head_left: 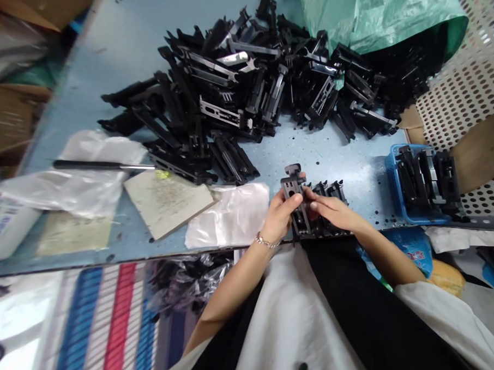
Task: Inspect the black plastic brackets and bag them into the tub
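Observation:
In my left hand (278,219), which wears a bracelet, is a dark, long metal fitting (292,188) with slots and round holes, held upright near the front edge of the table. Its thumb lies across the front face. My right hand (336,213) is at the fitting's right side, thumb and fingers drawn together; what sits between those fingertips is hidden. Just beneath and behind both hands stands a short row of similar black fittings (335,191), partly covered by the hands.
A large heap of black fittings (221,71) spreads over the blue table (113,43), spilling from a green bag (382,15). A blue basket (394,184) holds several more. Left lie a screwdriver (86,165), a flat board (170,204) and clear plastic bags (232,213).

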A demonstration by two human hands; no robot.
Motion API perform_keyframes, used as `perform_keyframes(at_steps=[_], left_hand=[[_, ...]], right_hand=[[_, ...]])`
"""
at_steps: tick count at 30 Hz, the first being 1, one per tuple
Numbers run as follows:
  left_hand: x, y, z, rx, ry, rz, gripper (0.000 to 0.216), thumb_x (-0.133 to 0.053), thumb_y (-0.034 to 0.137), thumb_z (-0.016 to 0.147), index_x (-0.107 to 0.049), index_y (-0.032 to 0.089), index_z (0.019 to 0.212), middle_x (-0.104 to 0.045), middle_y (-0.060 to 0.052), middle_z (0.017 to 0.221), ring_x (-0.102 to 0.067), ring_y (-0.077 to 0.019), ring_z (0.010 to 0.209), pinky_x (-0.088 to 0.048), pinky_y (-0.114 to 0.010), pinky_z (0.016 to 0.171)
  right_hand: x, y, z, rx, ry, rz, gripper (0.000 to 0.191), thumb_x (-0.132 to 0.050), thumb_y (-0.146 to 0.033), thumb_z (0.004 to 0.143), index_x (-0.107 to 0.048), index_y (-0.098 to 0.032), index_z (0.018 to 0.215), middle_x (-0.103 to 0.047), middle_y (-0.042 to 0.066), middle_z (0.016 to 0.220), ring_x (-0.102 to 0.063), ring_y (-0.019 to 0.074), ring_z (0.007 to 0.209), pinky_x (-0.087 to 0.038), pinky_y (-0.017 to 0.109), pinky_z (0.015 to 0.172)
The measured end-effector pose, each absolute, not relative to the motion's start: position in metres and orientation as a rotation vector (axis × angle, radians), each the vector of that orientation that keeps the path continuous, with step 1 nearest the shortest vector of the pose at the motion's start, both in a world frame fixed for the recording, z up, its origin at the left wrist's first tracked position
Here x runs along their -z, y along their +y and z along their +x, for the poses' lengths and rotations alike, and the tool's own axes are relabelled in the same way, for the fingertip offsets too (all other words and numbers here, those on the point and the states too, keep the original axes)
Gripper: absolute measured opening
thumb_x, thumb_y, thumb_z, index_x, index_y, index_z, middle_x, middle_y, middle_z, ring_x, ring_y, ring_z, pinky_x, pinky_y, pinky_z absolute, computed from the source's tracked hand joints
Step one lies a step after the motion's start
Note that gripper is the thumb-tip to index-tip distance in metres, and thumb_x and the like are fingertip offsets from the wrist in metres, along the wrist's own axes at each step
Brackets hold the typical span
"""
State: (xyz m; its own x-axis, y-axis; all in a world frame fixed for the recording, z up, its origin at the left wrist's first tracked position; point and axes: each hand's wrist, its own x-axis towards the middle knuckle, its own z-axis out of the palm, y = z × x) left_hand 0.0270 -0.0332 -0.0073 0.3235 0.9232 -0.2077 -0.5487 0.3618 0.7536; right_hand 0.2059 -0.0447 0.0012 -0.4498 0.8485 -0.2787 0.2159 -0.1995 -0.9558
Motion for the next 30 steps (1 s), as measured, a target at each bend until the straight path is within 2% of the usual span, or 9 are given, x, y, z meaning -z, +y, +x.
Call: perform_keyframes(at_steps=[3, 5, 7, 12, 14, 18, 22, 26, 30], left_hand=[[0.006, -0.04, 0.024, -1.043, 0.821, 0.644, 0.052, -0.086, 0.047, 0.074, -0.066, 0.019, 0.112, -0.07, 0.0, 0.081, -0.067, -0.0144, 0.067, -0.058, -0.027, 0.064], [0.01, -0.044, 0.024, -0.978, 0.861, 0.636, 0.047, -0.086, 0.05, 0.073, -0.065, 0.018, 0.101, -0.068, 0.001, 0.075, -0.063, -0.0127, 0.058, -0.054, -0.025, 0.055], [0.014, -0.047, 0.027, -0.951, 0.897, 0.646, 0.046, -0.085, 0.054, 0.072, -0.064, 0.019, 0.094, -0.067, 0.001, 0.072, -0.062, -0.0132, 0.056, -0.051, -0.025, 0.05], [0.017, -0.044, 0.019, -1.14, 1.057, 0.651, 0.046, -0.086, 0.052, 0.072, -0.065, 0.019, 0.095, -0.067, 0.001, 0.073, -0.062, -0.0122, 0.059, -0.052, -0.024, 0.054], [0.014, -0.041, 0.008, -1.191, 1.068, 0.552, 0.044, -0.084, 0.054, 0.073, -0.064, 0.019, 0.091, -0.067, 0.001, 0.074, -0.061, -0.0114, 0.059, -0.053, -0.024, 0.055], [0.009, -0.037, -0.012, -1.208, 1.022, 0.391, 0.042, -0.08, 0.051, 0.078, -0.065, 0.019, 0.101, -0.067, 0.001, 0.077, -0.061, -0.0102, 0.06, -0.052, -0.023, 0.056], [0.012, -0.042, -0.01, -0.973, 0.877, 0.254, 0.047, -0.08, 0.049, 0.079, -0.066, 0.017, 0.112, -0.066, 0.001, 0.078, -0.06, -0.0094, 0.059, -0.05, -0.022, 0.053], [0.014, -0.054, 0.009, -0.785, 0.867, 0.191, 0.049, -0.078, 0.053, 0.08, -0.067, 0.015, 0.109, -0.066, -0.001, 0.078, -0.063, -0.0124, 0.062, -0.052, -0.025, 0.054], [0.01, -0.069, 0.013, -1.122, 0.994, 0.388, 0.046, -0.079, 0.058, 0.079, -0.065, 0.019, 0.099, -0.066, 0.0, 0.079, -0.058, -0.0095, 0.059, -0.049, -0.023, 0.053]], right_hand=[[-0.014, -0.034, 0.215, -1.136, -1.815, -1.391, 0.043, -0.044, -0.059, 0.103, -0.065, -0.021, 0.095, -0.069, 0.006, 0.089, -0.066, 0.0202, 0.083, -0.055, 0.036, 0.079], [-0.016, -0.022, 0.212, -0.751, -1.967, -1.358, 0.044, -0.044, -0.061, 0.102, -0.063, -0.021, 0.097, -0.068, 0.009, 0.094, -0.063, 0.0236, 0.089, -0.053, 0.04, 0.081], [-0.013, -0.011, 0.202, -0.582, -2.072, -1.265, 0.047, -0.042, -0.064, 0.101, -0.06, -0.022, 0.092, -0.066, 0.01, 0.092, -0.06, 0.0251, 0.09, -0.051, 0.041, 0.081], [-0.003, -0.003, 0.174, -1.137, -1.929, -1.268, 0.058, -0.02, -0.062, 0.107, -0.053, -0.022, 0.082, -0.058, 0.002, 0.074, -0.055, 0.017, 0.069, -0.047, 0.032, 0.067], [-0.002, -0.012, 0.17, -1.233, -2.022, -1.23, 0.061, -0.018, -0.063, 0.107, -0.054, -0.021, 0.08, -0.059, 0.002, 0.073, -0.055, 0.0163, 0.068, -0.045, 0.03, 0.066], [0.001, -0.043, 0.165, -0.733, -2.522, -0.983, 0.052, -0.04, -0.062, 0.104, -0.063, -0.017, 0.093, -0.065, 0.009, 0.089, -0.056, 0.0214, 0.081, -0.043, 0.034, 0.072], [0.008, -0.06, 0.164, -0.309, -2.694, -0.736, 0.038, -0.048, -0.049, 0.105, -0.066, -0.019, 0.089, -0.063, 0.008, 0.082, -0.054, 0.0218, 0.08, -0.039, 0.034, 0.069], [0.012, -0.064, 0.17, -0.34, -2.658, -0.574, 0.041, -0.05, -0.052, 0.103, -0.064, -0.023, 0.078, -0.06, 0.005, 0.076, -0.055, 0.0211, 0.078, -0.039, 0.035, 0.069], [0.017, -0.071, 0.181, -0.475, -2.648, -0.757, 0.045, -0.042, -0.044, 0.107, -0.064, -0.022, 0.075, -0.062, 0.005, 0.074, -0.054, 0.0187, 0.071, -0.043, 0.033, 0.068]])
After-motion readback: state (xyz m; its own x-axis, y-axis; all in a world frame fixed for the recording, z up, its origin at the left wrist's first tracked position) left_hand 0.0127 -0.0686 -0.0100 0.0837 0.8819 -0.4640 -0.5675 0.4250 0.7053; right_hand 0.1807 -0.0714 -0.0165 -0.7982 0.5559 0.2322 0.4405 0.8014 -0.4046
